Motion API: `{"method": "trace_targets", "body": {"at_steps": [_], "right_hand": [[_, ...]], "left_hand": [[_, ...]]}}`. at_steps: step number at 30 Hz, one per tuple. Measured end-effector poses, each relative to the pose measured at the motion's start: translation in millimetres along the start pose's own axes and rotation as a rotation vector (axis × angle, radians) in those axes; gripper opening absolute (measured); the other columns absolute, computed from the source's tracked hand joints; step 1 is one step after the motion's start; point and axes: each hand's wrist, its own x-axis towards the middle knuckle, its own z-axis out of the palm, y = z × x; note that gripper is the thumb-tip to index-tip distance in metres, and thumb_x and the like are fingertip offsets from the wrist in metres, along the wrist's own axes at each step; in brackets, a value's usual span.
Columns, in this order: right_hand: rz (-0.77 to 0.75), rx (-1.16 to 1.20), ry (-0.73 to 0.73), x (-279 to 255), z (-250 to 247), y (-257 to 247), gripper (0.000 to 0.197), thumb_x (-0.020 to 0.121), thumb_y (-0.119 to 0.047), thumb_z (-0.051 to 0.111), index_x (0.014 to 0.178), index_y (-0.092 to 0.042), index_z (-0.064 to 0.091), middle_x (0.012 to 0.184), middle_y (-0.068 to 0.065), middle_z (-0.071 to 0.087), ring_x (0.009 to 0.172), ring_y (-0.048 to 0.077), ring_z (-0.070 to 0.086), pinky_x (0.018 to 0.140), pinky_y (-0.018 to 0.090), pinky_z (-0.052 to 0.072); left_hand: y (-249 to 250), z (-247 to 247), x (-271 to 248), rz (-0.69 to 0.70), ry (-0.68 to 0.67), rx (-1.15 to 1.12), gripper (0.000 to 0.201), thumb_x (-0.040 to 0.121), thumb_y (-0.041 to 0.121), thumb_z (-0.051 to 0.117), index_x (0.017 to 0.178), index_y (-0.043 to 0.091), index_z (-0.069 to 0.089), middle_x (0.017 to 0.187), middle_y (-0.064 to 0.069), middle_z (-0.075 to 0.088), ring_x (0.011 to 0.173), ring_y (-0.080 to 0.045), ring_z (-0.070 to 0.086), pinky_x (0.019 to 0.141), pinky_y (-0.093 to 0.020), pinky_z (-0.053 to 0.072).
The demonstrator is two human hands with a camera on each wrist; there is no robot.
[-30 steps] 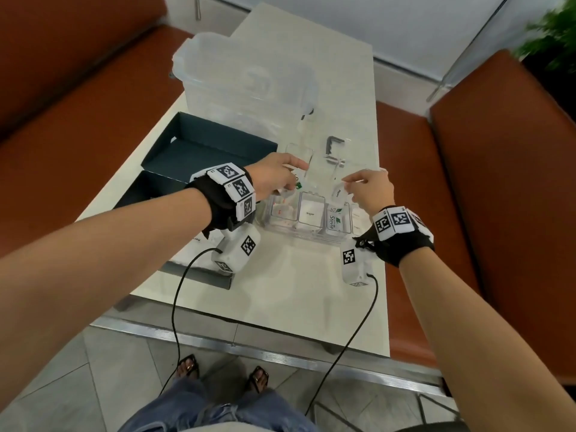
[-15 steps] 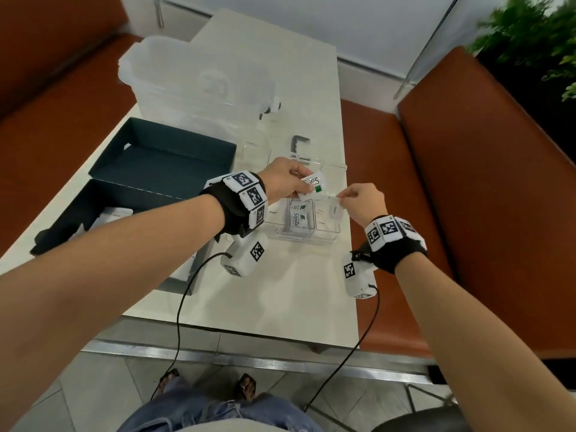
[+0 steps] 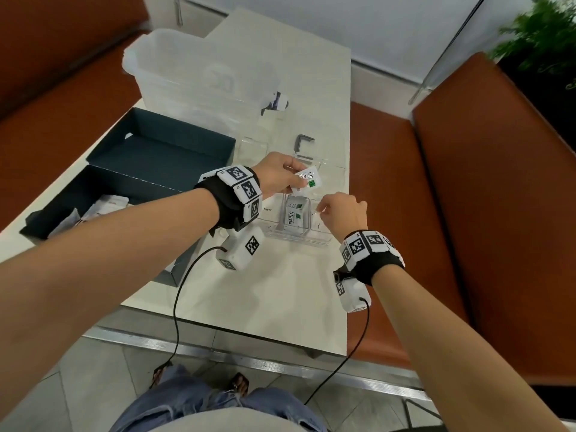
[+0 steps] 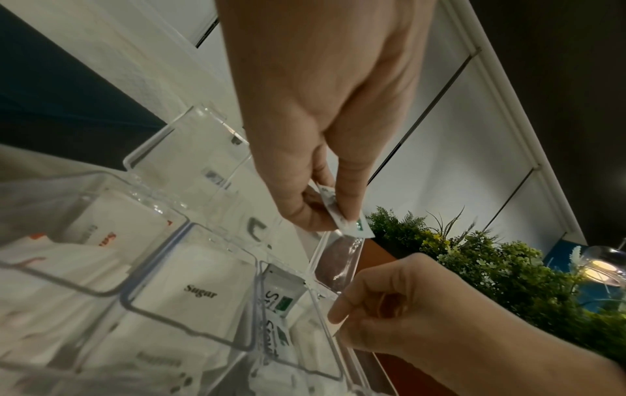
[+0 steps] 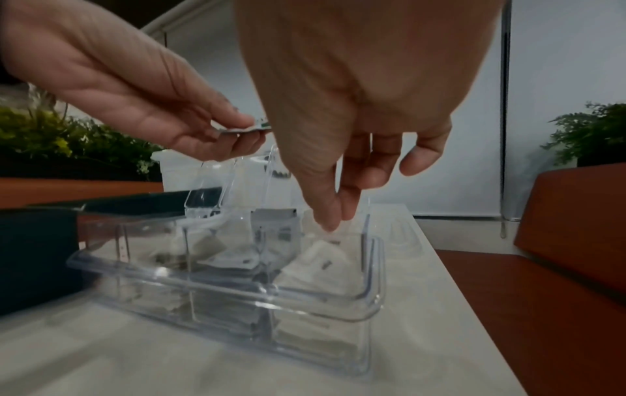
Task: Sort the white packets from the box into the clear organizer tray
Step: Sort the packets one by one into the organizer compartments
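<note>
Head view, catalogued left to right.
Box: dark, open, at the left of the tabletop; white packets lie in its near compartment.
Left hand: over the far side of the tray; grip clamped on the Stevia packet, thumb above and fingers below.
Stevia packet: white with a green mark, held nearly flat, long axis running left to right, clear of the tray.
Clear organizer tray: just right of the box; lidded cells, Sugar packets at the left, Stevia packets in the middle.
Key relation: the Stevia cell lies directly below and slightly nearer than the held packet; judged a short lowering move.
Right hand: at the tray's right-hand cell; thumb and forefinger tips pressed together, whether on something thin cannot be told.
Nearer hand: left, already carrying.
</note>
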Motion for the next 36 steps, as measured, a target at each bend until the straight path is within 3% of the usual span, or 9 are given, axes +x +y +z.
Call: {"method": "trace_targets", "body": {"at_steps": [2,5,12,16,19,25,29,33,36], "right_hand": [[-0.031,-0.018,-0.075,1.4,-2.7,-1.2,0.015,0.089,-0.022,0.061,0.099,-0.029,0.069,0.092,-0.01,0.06,0.098,0.02,0.058,0.089,0.041,0.029],[-0.027,-0.059,-0.179,2.6,-1.6,-2.5,0.019,0.085,-0.033,0.069,0.103,-0.033,0.067,0.098,-0.01,0.065,0.101,0.019,0.057,0.093,0.044,0.027],[-0.029,-0.01,-0.198,-2.6,-3.4,-2.8,0.014,0.085,-0.025,0.066,0.096,-0.034,0.066,0.09,-0.013,0.065,0.094,0.016,0.057,0.096,0.047,0.025],[0.036,0.113,-0.101,-4.5,-6.2,-2.6,0.025,0.088,-0.011,0.054,0.092,-0.032,0.067,0.089,-0.011,0.07,0.09,0.016,0.058,0.088,0.042,0.025],[0.033,0.056,-0.1,-5.9,-4.4,-3.1,0.023,0.089,-0.013,0.059,0.098,-0.031,0.069,0.095,-0.011,0.071,0.092,0.016,0.059,0.089,0.042,0.025],[0.053,0.03,-0.121,-13.4,-1.5,-4.8,0.016,0.088,-0.021,0.063,0.096,-0.031,0.071,0.098,-0.012,0.071,0.095,0.016,0.06,0.088,0.042,0.025],[0.022,0.07,0.052,-17.4,-15.7,-1.7,0.021,0.094,-0.021,0.053,0.094,-0.031,0.072,0.096,-0.011,0.071,0.086,0.016,0.058,0.081,0.037,0.024],[0.027,0.392,0.203,-17.9,-42.7,-1.6,0.018,0.092,-0.018,0.056,0.098,-0.025,0.072,0.092,-0.006,0.071,0.083,0.009,0.059,0.092,0.038,0.042],[0.011,0.56,0.288,-16.3,-57.3,-10.1,0.019,0.09,-0.013,0.056,0.099,-0.018,0.072,0.072,-0.011,0.064,0.06,-0.004,0.053,0.079,0.018,0.044]], "left_hand": [[0.5,1.6,1.0,-0.004,-0.001,-0.006,0.034,0.084,-0.009,0.065,0.118,-0.004,0.06,0.109,-0.017,0.063,0.093,-0.023,0.064,0.074,-0.023,0.057],[1.7,4.2,2.2,-0.009,-0.002,-0.007,0.035,0.085,-0.009,0.065,0.119,-0.004,0.059,0.11,-0.017,0.064,0.094,-0.023,0.064,0.074,-0.023,0.057],[-0.2,7.0,3.9,-0.019,-0.005,-0.01,0.035,0.084,-0.009,0.066,0.118,-0.003,0.06,0.096,-0.01,0.064,0.084,-0.02,0.064,0.071,-0.022,0.057],[0.3,5.3,3.5,-0.018,-0.009,-0.017,0.035,0.084,-0.01,0.065,0.118,-0.004,0.06,0.104,-0.016,0.064,0.093,-0.025,0.063,0.087,-0.034,0.056],[1.7,4.5,2.9,-0.019,-0.017,-0.013,0.034,0.084,-0.009,0.066,0.117,-0.004,0.06,0.107,-0.018,0.063,0.095,-0.027,0.062,0.094,-0.042,0.053],[2.1,0.3,-3.1,-0.023,-0.045,-0.078,0.031,0.086,-0.007,0.065,0.116,-0.002,0.059,0.104,-0.016,0.064,0.089,-0.024,0.066,0.075,-0.029,0.059],[3.4,-7.1,-8.0,-0.031,-0.046,-0.11,0.014,0.086,-0.005,0.065,0.097,0.004,0.062,0.099,-0.016,0.067,0.079,-0.02,0.068,0.063,-0.026,0.06],[4.4,-16.4,-7.8,-0.017,-0.048,-0.03,0.015,0.082,0.003,0.074,0.095,0.009,0.067,0.099,-0.014,0.071,0.079,-0.018,0.066,0.072,-0.025,0.06],[5.0,-17.4,-7.8,0.03,-0.033,0.034,0.016,0.077,0.011,0.08,0.09,0.015,0.072,0.085,-0.003,0.072,0.07,-0.009,0.063,0.063,-0.018,0.055]]}}
